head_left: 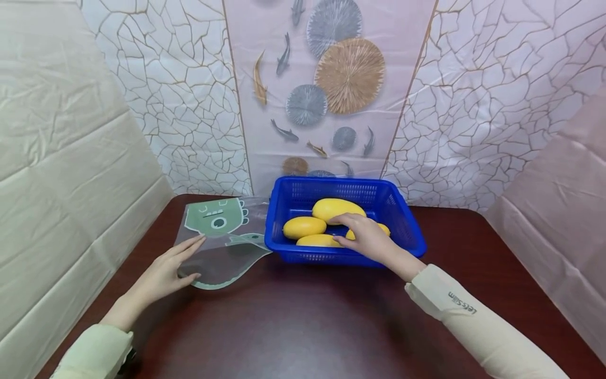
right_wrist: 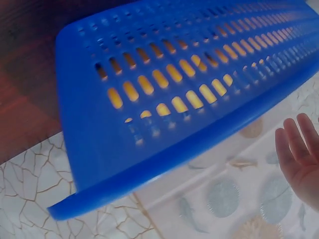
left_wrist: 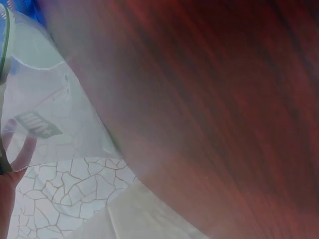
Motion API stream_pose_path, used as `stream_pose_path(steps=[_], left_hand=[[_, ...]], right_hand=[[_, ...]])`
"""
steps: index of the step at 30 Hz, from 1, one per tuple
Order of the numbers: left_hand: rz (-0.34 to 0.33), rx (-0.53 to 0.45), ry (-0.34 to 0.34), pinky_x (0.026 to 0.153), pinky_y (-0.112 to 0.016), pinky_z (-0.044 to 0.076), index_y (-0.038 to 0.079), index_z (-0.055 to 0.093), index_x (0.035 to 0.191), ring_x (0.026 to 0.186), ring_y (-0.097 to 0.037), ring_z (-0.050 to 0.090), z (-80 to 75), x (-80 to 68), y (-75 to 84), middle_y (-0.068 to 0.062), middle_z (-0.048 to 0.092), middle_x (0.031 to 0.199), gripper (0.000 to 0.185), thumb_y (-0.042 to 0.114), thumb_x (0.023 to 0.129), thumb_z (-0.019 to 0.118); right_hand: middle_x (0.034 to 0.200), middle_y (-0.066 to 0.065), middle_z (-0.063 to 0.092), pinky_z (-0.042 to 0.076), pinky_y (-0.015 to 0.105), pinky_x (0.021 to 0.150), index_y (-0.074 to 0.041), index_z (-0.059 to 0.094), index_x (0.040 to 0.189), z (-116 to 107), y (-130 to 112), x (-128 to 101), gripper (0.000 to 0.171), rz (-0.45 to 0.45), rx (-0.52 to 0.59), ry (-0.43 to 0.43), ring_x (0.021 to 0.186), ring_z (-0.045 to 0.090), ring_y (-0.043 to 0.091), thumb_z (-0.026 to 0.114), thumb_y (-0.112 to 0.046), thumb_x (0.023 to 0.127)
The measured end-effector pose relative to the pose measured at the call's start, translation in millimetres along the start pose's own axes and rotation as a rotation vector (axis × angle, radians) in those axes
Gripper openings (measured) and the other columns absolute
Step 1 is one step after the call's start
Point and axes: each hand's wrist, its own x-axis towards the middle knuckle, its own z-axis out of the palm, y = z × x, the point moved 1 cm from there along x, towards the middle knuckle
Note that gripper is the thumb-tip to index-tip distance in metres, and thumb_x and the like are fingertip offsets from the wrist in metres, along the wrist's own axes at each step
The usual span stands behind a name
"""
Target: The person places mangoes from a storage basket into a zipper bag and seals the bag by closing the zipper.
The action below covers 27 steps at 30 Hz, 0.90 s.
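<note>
A see-through zip bag (head_left: 215, 258) with a green cartoon print lies at the left, its mouth spread towards me. My left hand (head_left: 163, 273) is at that mouth, fingers and thumb apart and touching its edges. In the left wrist view, fingers (left_wrist: 25, 152) show through the clear film. Several smooth yellow oval fruits, mango-like, lie in a blue plastic basket (head_left: 416, 239), one of them a larger fruit (head_left: 338, 209) at the back. Over the basket hovers my right hand (head_left: 362, 234), fingers loosely bent above the right-hand fruit (head_left: 382, 229), gripping nothing visible. The right wrist view shows this hand (right_wrist: 304, 164) beyond the basket's rim.
The dark red-brown table (head_left: 303, 321) stretches in front of the basket and bag. Patterned cloth (head_left: 307, 142) hangs behind the table, and pale cloth walls (head_left: 71, 158) stand at both sides. The basket's left end touches or nearly touches the bag.
</note>
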Motion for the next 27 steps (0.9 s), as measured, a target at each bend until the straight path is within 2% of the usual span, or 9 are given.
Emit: stream_pose_path(steps=[4,9,15,18,27], left_hand=[[0.010,0.012,0.012,0.081,-0.023,0.043,0.011,0.043,0.142,0.115,-0.026,0.054,-0.2,-1.5,-0.5,-0.011,0.049,0.139,0.094,0.013,0.059,0.086],[0.022,-0.018,0.001,0.072,-0.024,0.042,0.012,0.041,0.144,0.107,-0.019,0.053,-0.2,-1.4,-2.2,-0.009,0.046,0.143,0.093,0.012,0.062,0.083],[0.021,-0.072,-0.010,0.056,-0.016,0.037,0.010,0.042,0.142,0.093,-0.013,0.047,-0.8,0.1,-2.6,-0.012,0.045,0.143,0.086,-0.002,0.064,0.074],[0.026,-0.078,-0.007,0.054,-0.014,0.035,0.011,0.041,0.143,0.090,-0.013,0.047,-0.7,0.8,-2.8,-0.015,0.046,0.141,0.087,-0.005,0.062,0.071],[0.032,-0.075,0.002,0.054,-0.012,0.034,0.011,0.041,0.143,0.086,-0.012,0.047,-1.4,1.6,-3.9,-0.012,0.046,0.142,0.087,-0.006,0.062,0.069]], right_hand=[[0.113,0.013,0.068,0.050,0.044,0.089,-0.002,0.063,0.116,-3,9,1,0.037,0.056,0.020,-0.039,0.106,0.063,0.029,0.070,-0.017,0.083],[0.113,0.013,0.068,0.050,0.045,0.089,-0.002,0.063,0.117,-6,20,-1,0.037,0.105,0.012,-0.076,0.105,0.063,0.029,0.070,-0.016,0.083],[0.114,0.013,0.067,0.050,0.045,0.089,-0.002,0.062,0.118,-10,32,-6,0.040,0.152,-0.011,-0.100,0.105,0.062,0.030,0.071,-0.016,0.082],[0.115,0.014,0.066,0.050,0.046,0.090,-0.001,0.061,0.119,-13,37,-8,0.041,0.185,-0.024,-0.124,0.105,0.061,0.031,0.070,-0.017,0.083],[0.118,0.018,0.063,0.047,0.049,0.093,0.001,0.059,0.121,-15,55,-10,0.042,0.233,-0.053,-0.196,0.111,0.057,0.035,0.069,-0.016,0.084]])
